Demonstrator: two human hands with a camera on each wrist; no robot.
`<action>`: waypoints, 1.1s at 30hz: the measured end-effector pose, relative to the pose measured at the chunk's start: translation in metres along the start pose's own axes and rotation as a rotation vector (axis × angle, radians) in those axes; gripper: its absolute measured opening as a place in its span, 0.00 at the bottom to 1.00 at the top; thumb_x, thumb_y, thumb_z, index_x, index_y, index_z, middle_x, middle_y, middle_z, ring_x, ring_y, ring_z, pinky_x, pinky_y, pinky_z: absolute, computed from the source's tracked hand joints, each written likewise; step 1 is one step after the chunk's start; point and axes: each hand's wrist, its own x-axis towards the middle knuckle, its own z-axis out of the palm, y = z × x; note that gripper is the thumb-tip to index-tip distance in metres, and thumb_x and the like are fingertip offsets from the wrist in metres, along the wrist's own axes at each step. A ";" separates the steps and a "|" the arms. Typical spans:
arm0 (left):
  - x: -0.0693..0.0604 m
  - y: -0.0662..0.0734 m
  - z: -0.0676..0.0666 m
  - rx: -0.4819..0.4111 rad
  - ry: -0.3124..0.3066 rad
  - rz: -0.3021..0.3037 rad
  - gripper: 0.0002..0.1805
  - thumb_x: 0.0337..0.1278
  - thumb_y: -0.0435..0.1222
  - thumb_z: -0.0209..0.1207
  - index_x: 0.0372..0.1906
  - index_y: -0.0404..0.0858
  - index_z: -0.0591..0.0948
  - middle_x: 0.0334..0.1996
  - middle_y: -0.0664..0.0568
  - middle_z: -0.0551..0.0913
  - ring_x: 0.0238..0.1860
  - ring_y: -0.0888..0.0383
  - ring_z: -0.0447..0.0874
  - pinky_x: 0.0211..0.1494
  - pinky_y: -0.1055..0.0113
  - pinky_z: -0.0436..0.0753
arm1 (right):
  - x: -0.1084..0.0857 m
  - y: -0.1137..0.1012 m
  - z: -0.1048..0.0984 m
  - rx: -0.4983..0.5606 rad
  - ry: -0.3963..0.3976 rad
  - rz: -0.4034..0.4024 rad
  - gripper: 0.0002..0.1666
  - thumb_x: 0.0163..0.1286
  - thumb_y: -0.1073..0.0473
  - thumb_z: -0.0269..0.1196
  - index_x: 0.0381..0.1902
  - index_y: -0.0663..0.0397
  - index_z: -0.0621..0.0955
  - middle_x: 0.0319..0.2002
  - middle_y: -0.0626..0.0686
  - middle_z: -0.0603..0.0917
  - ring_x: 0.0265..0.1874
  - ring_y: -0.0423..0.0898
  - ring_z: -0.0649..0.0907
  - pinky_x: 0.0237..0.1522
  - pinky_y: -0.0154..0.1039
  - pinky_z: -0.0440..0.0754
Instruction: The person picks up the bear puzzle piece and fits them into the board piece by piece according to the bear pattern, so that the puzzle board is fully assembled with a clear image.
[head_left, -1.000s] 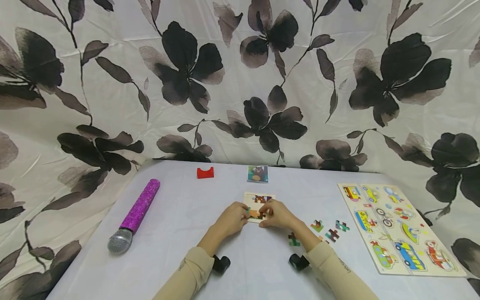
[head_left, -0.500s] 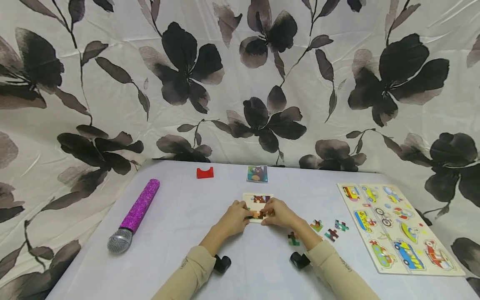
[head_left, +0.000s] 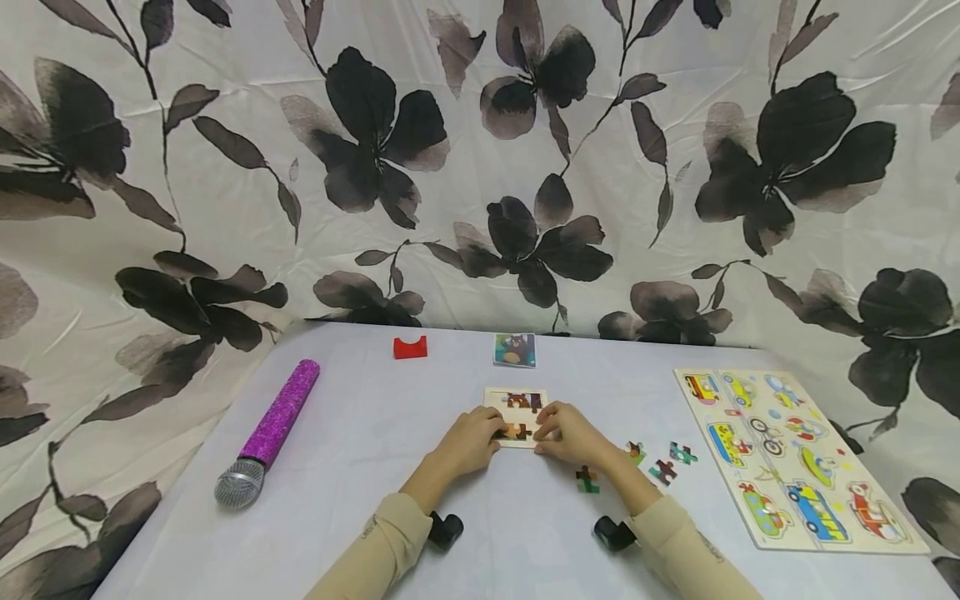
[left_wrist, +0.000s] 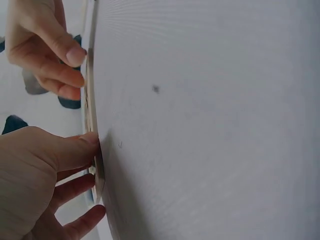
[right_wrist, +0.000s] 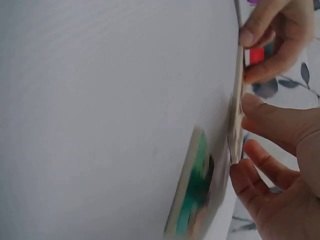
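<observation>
A small light wooden puzzle tray lies on the table with several bear pieces in it, some in the upper part and some in the lower. My left hand grips its left edge; in the left wrist view, the left thumb lies on the near side of the tray. At the tray's right edge is my right hand, fingers apart and slightly bent, with no piece visible in it. The right wrist view shows this right hand close beside the tray. Loose puzzle pieces lie to the right.
A bear picture card and a red notched block are at the back. On the left lies a purple glitter microphone; on the right, a vehicle puzzle board. A flowered cloth hangs behind the table.
My right hand has drawn back to the right from the lower pieces to the tray's right edge, uncovering them. My left hand has shifted slightly and remains on the tray.
</observation>
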 end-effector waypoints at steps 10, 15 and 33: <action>0.000 0.007 0.000 0.041 -0.029 -0.015 0.14 0.62 0.36 0.57 0.51 0.46 0.83 0.46 0.49 0.76 0.47 0.53 0.72 0.46 0.57 0.75 | -0.038 0.031 -0.043 -0.050 0.066 0.210 0.20 0.56 0.65 0.67 0.47 0.68 0.81 0.42 0.63 0.82 0.37 0.54 0.79 0.38 0.46 0.79; -0.002 0.007 0.002 0.033 -0.024 -0.006 0.14 0.63 0.35 0.55 0.51 0.45 0.82 0.52 0.49 0.75 0.53 0.51 0.70 0.50 0.52 0.74 | -0.060 0.045 -0.064 -0.075 0.020 0.379 0.27 0.54 0.60 0.70 0.50 0.68 0.79 0.41 0.64 0.81 0.39 0.56 0.79 0.42 0.51 0.79; 0.002 -0.005 0.002 -0.178 0.013 0.002 0.14 0.51 0.33 0.63 0.45 0.35 0.85 0.47 0.49 0.82 0.49 0.51 0.75 0.47 0.53 0.74 | -0.070 0.055 -0.066 0.115 0.080 0.484 0.09 0.54 0.66 0.69 0.32 0.63 0.81 0.26 0.51 0.75 0.28 0.45 0.73 0.28 0.35 0.71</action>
